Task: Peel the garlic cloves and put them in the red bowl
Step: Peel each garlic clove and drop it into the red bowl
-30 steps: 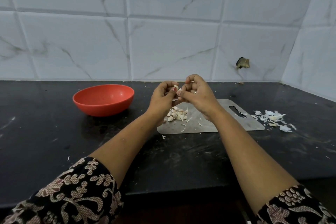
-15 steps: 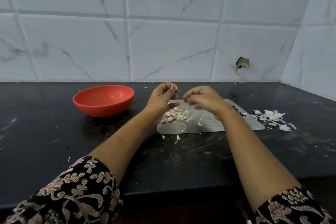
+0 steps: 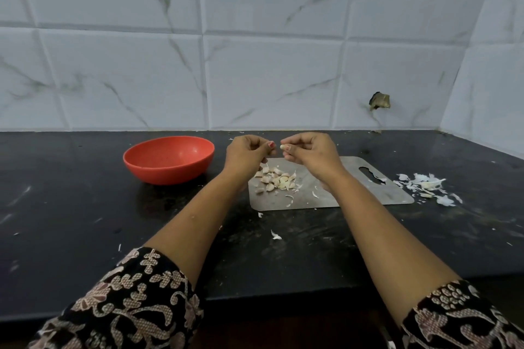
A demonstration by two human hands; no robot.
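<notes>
the right hand (image 3: 310,154) is pinching a garlic clove (image 3: 282,147) above the steel cutting board (image 3: 340,195); the left hand (image 3: 249,154) is curling beside it, contents not discernible. recommended: stripping skin from the tip, then carrying the clove left to the red bowl (image 3: 170,173).

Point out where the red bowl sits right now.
In the head view the red bowl sits on the black counter, left of the metal cutting board and the left hand, apart from both.

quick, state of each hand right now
Left hand: fingers curled; cannot tell if it holds anything.
Right hand: pinching a clove.
</notes>
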